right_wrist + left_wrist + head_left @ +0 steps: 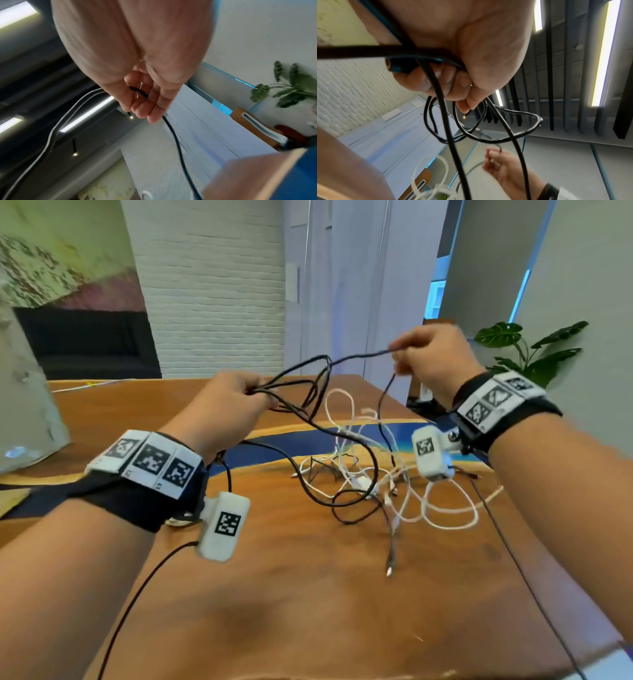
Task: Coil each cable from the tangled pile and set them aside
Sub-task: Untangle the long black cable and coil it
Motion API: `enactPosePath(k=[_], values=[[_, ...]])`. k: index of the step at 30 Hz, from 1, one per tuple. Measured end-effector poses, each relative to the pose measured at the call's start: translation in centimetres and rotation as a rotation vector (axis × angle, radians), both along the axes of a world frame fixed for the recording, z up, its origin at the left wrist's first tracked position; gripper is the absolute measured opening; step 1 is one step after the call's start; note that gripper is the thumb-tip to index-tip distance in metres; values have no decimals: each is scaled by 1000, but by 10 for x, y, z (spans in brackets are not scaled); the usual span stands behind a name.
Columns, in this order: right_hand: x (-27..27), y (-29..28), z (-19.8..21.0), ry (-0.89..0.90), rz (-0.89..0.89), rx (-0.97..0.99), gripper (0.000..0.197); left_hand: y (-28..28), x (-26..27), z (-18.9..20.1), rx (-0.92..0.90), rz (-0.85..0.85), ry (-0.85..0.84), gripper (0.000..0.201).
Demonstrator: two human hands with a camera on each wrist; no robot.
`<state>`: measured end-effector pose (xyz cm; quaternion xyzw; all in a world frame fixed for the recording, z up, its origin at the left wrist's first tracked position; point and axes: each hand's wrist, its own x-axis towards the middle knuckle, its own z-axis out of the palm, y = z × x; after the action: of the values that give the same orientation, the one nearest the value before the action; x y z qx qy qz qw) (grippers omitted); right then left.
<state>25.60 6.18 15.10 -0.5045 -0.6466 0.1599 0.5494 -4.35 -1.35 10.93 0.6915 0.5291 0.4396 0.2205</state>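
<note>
A thin black cable (308, 378) hangs in several loops above the table. My left hand (236, 402) grips the gathered loops (471, 129) in a closed fist. My right hand (431, 357) is raised to the right and pinches a strand of the same cable (139, 92), which runs down from its fingers (145, 108). One black strand drops from the loops to the tangled pile (370, 481) of white and black cables on the wooden table (308, 594).
White cable loops (442, 508) spread to the right of the pile, and loose plugs (390, 570) lie toward me. A potted plant (527, 350) stands at the far right. A pale bag-like object (24, 392) stands at the left edge.
</note>
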Motion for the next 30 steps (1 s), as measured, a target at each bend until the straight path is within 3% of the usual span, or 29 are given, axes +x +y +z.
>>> enactPosePath(k=[3,7,10,14,18,22,24,27,30], values=[[-5,-14,35,-30,49,116,24,0,9,-2,-9,-11,-14,17],[-5,-30,45,-300,120,-60,17,1,10,-2,-3,-8,-24,15],[-4,-36,47,-96,124,33,34,-3,13,0,-30,-34,-42,18],[-22,-50,40,158,466,-227,40,-6,23,3,-48,-116,-174,26],[-51,-61,23,-24,516,-300,41,-11,41,2,-40,-148,-81,47],[-65,-63,10,-29,598,-380,57,-9,51,-9,47,-169,189,22],[-62,-61,3,-62,590,-371,58,-9,48,-15,39,-152,236,21],[-51,-53,-13,-259,482,-326,47,-9,36,-20,52,-93,169,24],[-38,-36,-33,-431,394,-386,40,-9,18,-22,60,-19,-19,30]])
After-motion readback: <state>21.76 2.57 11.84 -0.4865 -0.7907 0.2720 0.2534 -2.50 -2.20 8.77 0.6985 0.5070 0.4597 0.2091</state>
